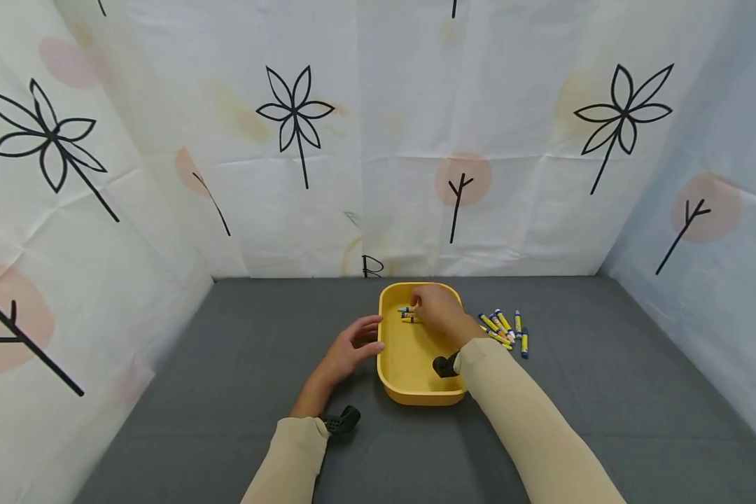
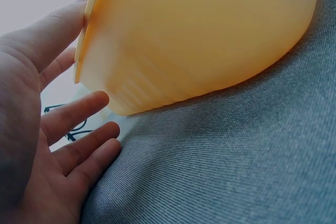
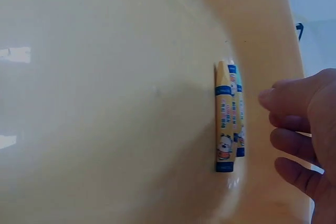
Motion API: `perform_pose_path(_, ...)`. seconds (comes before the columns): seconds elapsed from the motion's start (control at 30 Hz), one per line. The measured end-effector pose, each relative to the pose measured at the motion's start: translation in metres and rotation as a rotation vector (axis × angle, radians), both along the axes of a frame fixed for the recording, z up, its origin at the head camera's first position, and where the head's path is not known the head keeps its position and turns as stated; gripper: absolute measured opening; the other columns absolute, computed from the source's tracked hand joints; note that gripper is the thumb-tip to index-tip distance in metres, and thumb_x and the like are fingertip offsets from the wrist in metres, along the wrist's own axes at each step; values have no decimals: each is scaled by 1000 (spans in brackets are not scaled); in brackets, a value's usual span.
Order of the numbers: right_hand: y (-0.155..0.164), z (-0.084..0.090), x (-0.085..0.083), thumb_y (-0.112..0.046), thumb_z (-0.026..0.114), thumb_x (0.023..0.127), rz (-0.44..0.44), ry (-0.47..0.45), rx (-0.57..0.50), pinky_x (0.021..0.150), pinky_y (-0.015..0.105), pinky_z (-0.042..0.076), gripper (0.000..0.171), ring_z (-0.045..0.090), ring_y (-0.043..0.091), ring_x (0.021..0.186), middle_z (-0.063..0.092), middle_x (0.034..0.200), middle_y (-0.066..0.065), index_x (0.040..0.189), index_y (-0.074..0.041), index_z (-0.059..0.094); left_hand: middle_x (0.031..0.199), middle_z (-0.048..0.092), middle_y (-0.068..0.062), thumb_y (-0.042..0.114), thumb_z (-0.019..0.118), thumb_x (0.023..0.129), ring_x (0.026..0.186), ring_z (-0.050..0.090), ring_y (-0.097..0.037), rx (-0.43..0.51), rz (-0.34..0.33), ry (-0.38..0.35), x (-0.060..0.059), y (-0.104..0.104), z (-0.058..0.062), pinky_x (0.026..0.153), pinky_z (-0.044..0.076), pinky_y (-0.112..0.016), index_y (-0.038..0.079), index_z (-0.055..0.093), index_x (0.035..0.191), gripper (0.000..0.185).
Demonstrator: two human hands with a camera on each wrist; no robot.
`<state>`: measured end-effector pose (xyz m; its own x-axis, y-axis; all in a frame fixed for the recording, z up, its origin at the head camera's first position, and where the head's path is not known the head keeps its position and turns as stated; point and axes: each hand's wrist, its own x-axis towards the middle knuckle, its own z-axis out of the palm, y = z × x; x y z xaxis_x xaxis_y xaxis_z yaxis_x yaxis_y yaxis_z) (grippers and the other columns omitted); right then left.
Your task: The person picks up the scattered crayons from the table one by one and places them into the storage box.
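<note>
Two or three crayons (image 3: 227, 116) are lying side by side on the floor of the yellow tray (image 1: 409, 381), toward its far end. The right hand (image 1: 435, 309) is hovering inside the tray just beside them, its fingers (image 3: 289, 100) loosely bent and gripping nothing, the tips close to the crayons but not touching. The left hand (image 1: 351, 348) is resting open against the tray's left outer wall, fingers (image 2: 79, 111) relaxed. A loose pile of crayons (image 1: 504, 329) is lying on the grey table (image 1: 227, 364) just right of the tray.
</note>
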<state>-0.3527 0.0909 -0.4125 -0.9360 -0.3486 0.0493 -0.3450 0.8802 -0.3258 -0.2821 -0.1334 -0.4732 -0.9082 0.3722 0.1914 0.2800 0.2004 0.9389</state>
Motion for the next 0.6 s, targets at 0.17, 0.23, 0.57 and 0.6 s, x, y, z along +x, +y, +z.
perform_pose_path(0.17,7,11,3,-10,66,92,-17,71,-60,77,39,49,10,56,21,83,62,93,4,101,-9,69,138,52,-18,12,66,93,122,53,-30,6,10,0,0,0,-1,101,42,-49,6,46,143,55)
perform_pose_path(0.23,10,15,5,-11,66,92,-19,79,-91,77,40,49,11,57,23,84,62,95,6,103,-8,69,139,52,-17,14,67,93,122,53,-29,6,12,-5,0,0,-1,101,41,-49,7,46,143,55)
perform_pose_path(0.57,42,19,7,-10,69,91,-66,183,-193,69,38,46,11,52,23,75,59,86,5,101,-5,69,139,51,-17,18,68,93,122,53,-30,18,0,-2,0,-1,-3,101,41,-49,7,46,143,56)
perform_pose_path(0.6,46,20,7,-10,68,91,-75,181,-198,70,39,47,11,53,23,75,59,86,6,101,-5,69,140,51,-17,17,67,93,123,52,-30,19,-3,-3,0,-1,-2,102,41,-49,7,45,144,56)
